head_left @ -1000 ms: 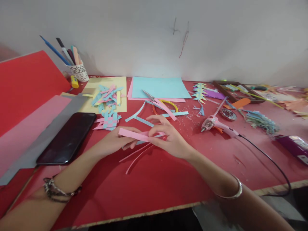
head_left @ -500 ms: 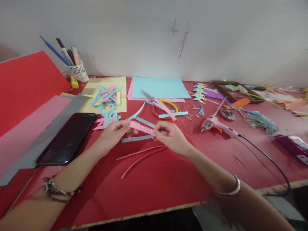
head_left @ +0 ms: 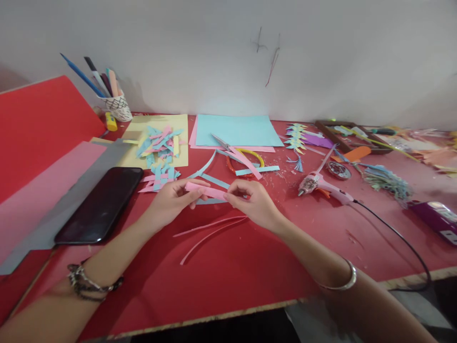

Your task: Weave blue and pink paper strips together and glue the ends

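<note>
A pink paper strip [head_left: 213, 192] is stretched between my two hands, just above the red table. My left hand [head_left: 176, 196] pinches its left end between thumb and fingers. At the other end, my right hand [head_left: 250, 200] grips it with thumb and forefinger. Beneath and behind the hands lie blue paper strips [head_left: 216, 180], partly hidden. Two thin pink strips [head_left: 210, 226] curve on the table nearer to me. Just beyond the hands rest scissors [head_left: 251, 153] with red and yellow handles, a pink strip lying across them.
A black phone [head_left: 102, 205] lies at left, below a pile of folded paper pieces [head_left: 160, 143] on a yellow sheet. Blue sheets [head_left: 239, 129] are at the back. To the right are a pink glue gun [head_left: 326, 186] with its cord, a wooden tray [head_left: 378, 145] and a purple box [head_left: 433, 216].
My left hand has shifted slightly to the right along the pink strip, and less of the strip shows between my hands. My right hand has barely moved.
</note>
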Action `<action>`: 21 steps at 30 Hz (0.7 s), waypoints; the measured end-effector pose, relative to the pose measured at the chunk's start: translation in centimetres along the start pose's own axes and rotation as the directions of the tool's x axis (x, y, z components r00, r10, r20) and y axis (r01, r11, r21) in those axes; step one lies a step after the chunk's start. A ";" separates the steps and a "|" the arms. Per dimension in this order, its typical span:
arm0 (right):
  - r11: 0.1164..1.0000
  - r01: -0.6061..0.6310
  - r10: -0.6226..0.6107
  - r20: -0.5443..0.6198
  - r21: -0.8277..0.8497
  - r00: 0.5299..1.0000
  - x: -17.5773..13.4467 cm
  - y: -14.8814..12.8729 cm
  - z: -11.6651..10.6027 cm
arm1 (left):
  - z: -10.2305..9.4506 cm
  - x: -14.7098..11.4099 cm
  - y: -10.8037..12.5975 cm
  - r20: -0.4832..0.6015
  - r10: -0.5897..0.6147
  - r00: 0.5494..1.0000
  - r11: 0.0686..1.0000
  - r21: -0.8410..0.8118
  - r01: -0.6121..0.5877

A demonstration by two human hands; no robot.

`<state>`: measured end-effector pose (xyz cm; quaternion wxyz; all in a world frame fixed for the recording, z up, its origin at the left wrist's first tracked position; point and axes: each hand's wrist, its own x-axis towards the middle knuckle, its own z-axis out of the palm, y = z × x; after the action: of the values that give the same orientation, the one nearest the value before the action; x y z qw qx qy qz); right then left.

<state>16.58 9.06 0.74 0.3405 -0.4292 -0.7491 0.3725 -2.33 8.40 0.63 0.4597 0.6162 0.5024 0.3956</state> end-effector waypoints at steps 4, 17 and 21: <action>0.999 -0.024 0.024 -0.007 0.044 1.000 0.0 0.2 0.1 | 0.0 0.0 -0.3 -0.012 0.033 0.999 0.998 0.056 -0.032; 0.909 0.170 -0.123 0.145 -0.381 0.982 -0.7 -0.5 0.4 | 1.1 -1.1 0.5 0.104 0.131 0.986 0.968 0.199 -0.150; 0.936 0.142 -0.109 0.118 -0.322 0.987 -0.5 -0.4 0.5 | 1.1 -1.1 0.4 0.092 0.136 0.986 0.962 0.225 -0.154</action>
<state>16.24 8.34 0.73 0.2498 -0.4124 -0.8425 0.2400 -1.35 7.10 0.72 0.3733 0.7151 0.4808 0.3437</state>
